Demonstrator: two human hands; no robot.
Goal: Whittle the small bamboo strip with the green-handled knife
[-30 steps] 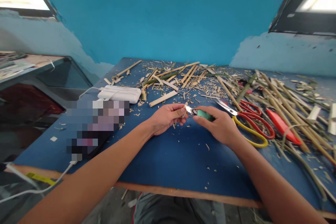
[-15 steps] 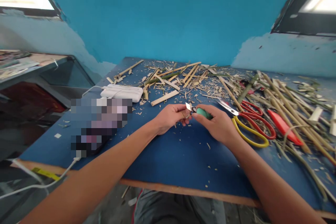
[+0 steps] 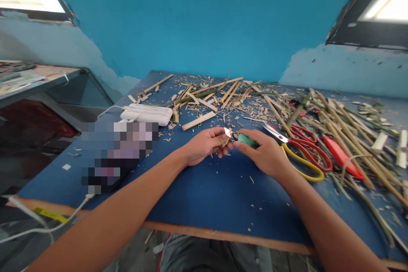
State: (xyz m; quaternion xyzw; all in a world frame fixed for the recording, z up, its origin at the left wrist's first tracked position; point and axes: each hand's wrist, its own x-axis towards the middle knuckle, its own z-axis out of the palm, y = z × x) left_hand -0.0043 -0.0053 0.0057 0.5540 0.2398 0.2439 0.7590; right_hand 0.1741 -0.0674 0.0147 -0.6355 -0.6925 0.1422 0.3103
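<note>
The right hand (image 3: 269,155) is clenched around a knife (image 3: 247,139) with a green handle, the fingers wrapped over the handle and the thumb lying along its near side; only the front of the handle shows past the fingertips; the knife's long axis runs nearly level across the view, from the right palm towards the left hand (image 3: 204,144), tilted a little away from the person; its short pale blade (image 3: 228,132) points left and ends right at the left fingertips; the left hand's fingers are curled in, thumb and forefinger pressed together just under the blade tip; whether a sliver sits between them is too small to tell; both hands hover low over a bare patch of the blue table (image 3: 204,195), wrists close to the surface; just beyond the right knuckles lie red-handled scissors (image 3: 307,142), and beside them yellow-handled scissors (image 3: 302,165), their steel blades aimed towards the right hand's fingers; further out past the right wrist lies a flat red tool (image 3: 342,156) among long bamboo sticks (image 3: 347,134) that slant away; beyond the left fingertips lies a pale bamboo strip (image 3: 199,120), with loose shavings (image 3: 242,102) scattered past it; out past the left wrist sits a white power bank (image 3: 146,114), and nearer the forearm a blurred dark object (image 3: 117,153) with a white cable (image 3: 47,227) trailing off the table edge.
</note>
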